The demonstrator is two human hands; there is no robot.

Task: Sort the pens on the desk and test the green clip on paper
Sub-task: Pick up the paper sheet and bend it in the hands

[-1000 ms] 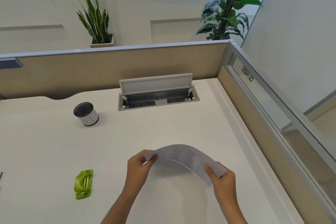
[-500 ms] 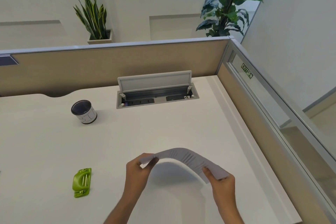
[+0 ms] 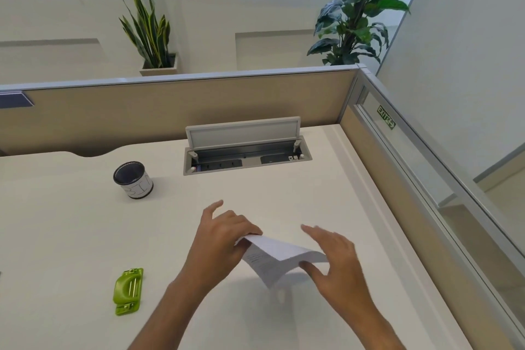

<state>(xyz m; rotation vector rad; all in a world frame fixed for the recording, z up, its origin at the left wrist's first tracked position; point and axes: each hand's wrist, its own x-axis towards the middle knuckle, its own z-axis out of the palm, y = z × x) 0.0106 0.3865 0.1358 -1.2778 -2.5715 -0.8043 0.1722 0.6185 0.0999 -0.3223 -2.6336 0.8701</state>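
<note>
A printed sheet of paper [image 3: 279, 257] is bent over into a fold just above the white desk [image 3: 71, 236]. My left hand [image 3: 220, 239] grips the paper's left end, fingers curled over it and the index finger sticking out. My right hand [image 3: 335, 261] has straight, spread fingers, and its thumb touches the sheet's right corner from below. The green clip [image 3: 128, 291] lies flat on the desk to the left of my left forearm, apart from both hands. No pens are in view.
A small cup [image 3: 133, 180] with a dark rim and white label stands at the back left. An open cable box [image 3: 245, 155] with a raised lid sits at the back middle. Partition walls [image 3: 176, 105] bound the desk behind and on the right.
The paper went from a wide arch held at both ends to a tight fold. Both hands came closer together and lower, and my right hand let go of its pinch and spread its fingers.
</note>
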